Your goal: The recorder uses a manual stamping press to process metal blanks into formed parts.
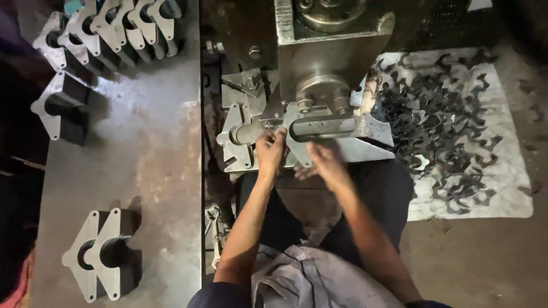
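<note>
Steel plate [319, 149] under both hands [270, 149], grey press [334, 51] above, scrap cloth [508, 171] right

The plates [100, 254] are pale, matt metal (stacked in bundles). The counter [148, 148] is dull, scuffed steel. Dark metal scraps [445, 131] lie on rough white cloth [514, 182].

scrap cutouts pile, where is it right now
In the head view the pile of dark scrap cutouts lies on a pale sheet on the floor, on the person's right, just beyond the press machine and the right hand.
</note>
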